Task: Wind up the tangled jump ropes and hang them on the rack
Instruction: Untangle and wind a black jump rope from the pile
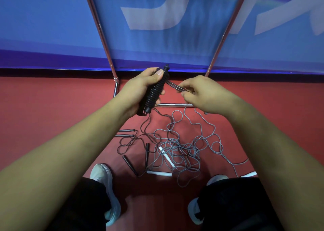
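Two hands share one job. The left hand [140,88] grips a wound-up black rope [155,90]. The right hand [205,94], just beside it, pinches the loose end [175,87]. Below them lie tangled ropes [178,150].

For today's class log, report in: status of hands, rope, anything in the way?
Left hand grips wound black rope. Right hand pinches its cord. Not yet hung. Grey tangle on floor below.

A: What's worn below?
B: Loose black fabric trousers [84,204] and pale grey low-top trainers [102,174] with lighter soles.
A: And above?
B: Forearms uncovered to the frame's edge; left hand [138,90] and right hand [206,94] bare.
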Demonstrator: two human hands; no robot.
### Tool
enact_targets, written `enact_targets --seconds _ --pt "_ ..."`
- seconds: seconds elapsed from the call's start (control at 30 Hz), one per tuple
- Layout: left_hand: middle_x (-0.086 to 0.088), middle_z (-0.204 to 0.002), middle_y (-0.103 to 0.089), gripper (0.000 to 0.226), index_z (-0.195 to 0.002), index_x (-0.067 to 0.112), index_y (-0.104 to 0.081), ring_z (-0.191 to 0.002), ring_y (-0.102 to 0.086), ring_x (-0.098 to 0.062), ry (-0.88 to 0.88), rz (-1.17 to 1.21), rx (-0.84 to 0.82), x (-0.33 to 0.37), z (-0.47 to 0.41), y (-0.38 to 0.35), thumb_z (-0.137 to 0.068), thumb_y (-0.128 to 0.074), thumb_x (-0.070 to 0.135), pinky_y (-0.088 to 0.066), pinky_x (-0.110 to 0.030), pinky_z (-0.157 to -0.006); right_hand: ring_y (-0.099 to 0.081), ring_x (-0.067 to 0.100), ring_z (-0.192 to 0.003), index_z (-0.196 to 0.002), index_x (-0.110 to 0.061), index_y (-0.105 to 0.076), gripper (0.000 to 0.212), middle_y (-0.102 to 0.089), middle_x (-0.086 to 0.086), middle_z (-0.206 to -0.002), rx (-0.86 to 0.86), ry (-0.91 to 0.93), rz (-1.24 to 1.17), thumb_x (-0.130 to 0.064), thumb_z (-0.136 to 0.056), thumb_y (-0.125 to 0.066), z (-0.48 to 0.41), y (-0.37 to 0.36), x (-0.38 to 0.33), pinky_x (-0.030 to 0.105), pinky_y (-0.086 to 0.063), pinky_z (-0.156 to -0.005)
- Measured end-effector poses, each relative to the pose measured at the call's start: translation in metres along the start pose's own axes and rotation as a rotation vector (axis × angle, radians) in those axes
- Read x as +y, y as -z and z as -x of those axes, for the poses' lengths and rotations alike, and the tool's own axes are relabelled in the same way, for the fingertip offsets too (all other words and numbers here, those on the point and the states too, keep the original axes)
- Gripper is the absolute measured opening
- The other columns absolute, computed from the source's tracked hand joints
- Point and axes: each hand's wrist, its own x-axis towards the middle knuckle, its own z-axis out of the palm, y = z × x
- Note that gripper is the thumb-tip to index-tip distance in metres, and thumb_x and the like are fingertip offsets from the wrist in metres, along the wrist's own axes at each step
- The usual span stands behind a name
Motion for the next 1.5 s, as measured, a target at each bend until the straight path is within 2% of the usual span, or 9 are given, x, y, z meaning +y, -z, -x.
enact_targets --seconds 0.17,0.3,0.4,0.47,0.7,0.83,1.07,1.27,1.5 --pt "-0.003 -0.077 -0.064 0.012 -0.106 0.023 -0.065 -0.054 -0.060 -0.009 -0.100 -0.327 0.148 -0.003 -0.004 0.005 -0.095 -0.067 0.029 -0.050 -0.026 -0.051 -0.060 0.022 -0.079 -0.099 -0.024 -0.071 0.014 -0.065 -0.003 -0.077 0.086 0.054 0.113 -0.029 -0.097 -0.059 -0.003 0.002 0.000 0.038 -0.052 -0.075" --pt "0.013 -0.094 -0.070 0.031 -0.112 0.041 -0.063 -0.089 -0.066 -0.015 -0.220 -0.943 0.202 -0.008 -0.006 0.005 -0.084 -0.069 0.054 -0.055 -0.037 -0.078 -0.063 0.027 -0.092 -0.099 -0.024 -0.072 0.017 -0.071 0.000 -0.093 0.086 0.130 0.252 -0.034 -0.095 -0.060 -0.008 0.000 -0.004 0.043 -0.052 -0.078" --pt "0.013 -0.108 -0.070 0.039 -0.124 0.045 -0.057 -0.101 -0.063 -0.018 -0.246 -1.245 0.052 -0.002 -0.003 0.004 -0.088 -0.061 0.060 -0.051 -0.038 -0.086 -0.062 0.024 -0.093 -0.098 -0.021 -0.074 0.016 -0.068 -0.007 -0.092 0.101 0.188 0.264 -0.028 -0.096 -0.060 -0.006 0.001 -0.003 0.042 -0.050 -0.078" --pt "0.018 -0.094 -0.069 0.032 -0.116 0.047 -0.059 -0.095 -0.064 -0.016 -0.279 -1.272 -0.094 0.002 0.000 0.007 -0.088 -0.061 0.061 -0.050 -0.034 -0.080 -0.062 0.021 -0.089 -0.095 -0.018 -0.074 0.014 -0.060 -0.011 -0.086 0.110 0.224 0.215 -0.024 -0.094 -0.061 -0.004 0.000 -0.004 0.041 -0.050 -0.079" --pt "0.013 -0.056 -0.052 0.041 -0.084 0.044 -0.064 -0.052 -0.048 -0.006 -0.291 -1.186 -0.214 -0.005 0.008 0.009 -0.065 -0.067 0.081 -0.041 -0.034 -0.057 -0.063 0.015 -0.070 -0.081 -0.011 -0.069 0.013 -0.069 -0.001 -0.072 0.121 0.107 -0.178 -0.014 -0.077 -0.081 0.002 -0.005 -0.017 0.032 -0.049 -0.067" --pt "0.004 -0.053 -0.054 0.031 -0.087 0.017 -0.069 -0.042 -0.046 -0.016 -0.252 -0.685 -0.301 -0.005 0.011 0.011 -0.081 -0.078 0.046 -0.036 -0.025 -0.042 -0.050 0.002 -0.043 -0.078 -0.003 -0.067 0.017 -0.062 -0.006 -0.055 0.171 0.001 -0.573 -0.011 -0.078 -0.081 0.002 -0.005 -0.018 0.014 -0.036 -0.046" --pt "-0.010 -0.053 -0.050 0.038 -0.092 0.011 -0.060 -0.033 -0.039 -0.018 -0.175 -0.101 -0.341 -0.012 0.008 0.003 -0.082 -0.057 0.047 -0.032 -0.021 -0.039 -0.034 0.014 -0.044 -0.068 -0.008 -0.060 0.023 -0.053 0.006 -0.054 0.160 -0.092 -1.051 -0.012 -0.088 -0.072 -0.007 -0.012 -0.012 0.027 -0.026 -0.046" --pt "-0.007 -0.051 -0.046 0.040 -0.087 0.019 -0.062 -0.031 -0.036 -0.017 -0.063 0.160 -0.278 -0.009 0.004 -0.001 -0.093 -0.039 0.050 -0.032 -0.019 -0.037 -0.044 0.015 -0.048 -0.099 -0.009 -0.070 0.008 -0.058 0.006 -0.060 0.193 -0.052 -1.022 -0.007 -0.092 -0.068 -0.006 -0.015 -0.007 0.026 -0.039 -0.047" --pt "-0.005 -0.072 -0.057 0.030 -0.116 0.032 -0.063 -0.039 -0.041 -0.016 -0.087 0.278 -0.199 -0.009 0.005 -0.014 -0.098 -0.044 0.047 -0.035 -0.020 -0.038 -0.047 0.016 -0.048 -0.086 -0.006 -0.076 0.023 -0.062 0.000 -0.056 0.232 -0.099 -0.671 -0.026 -0.094 -0.067 -0.001 -0.005 -0.006 0.033 -0.042 -0.052"
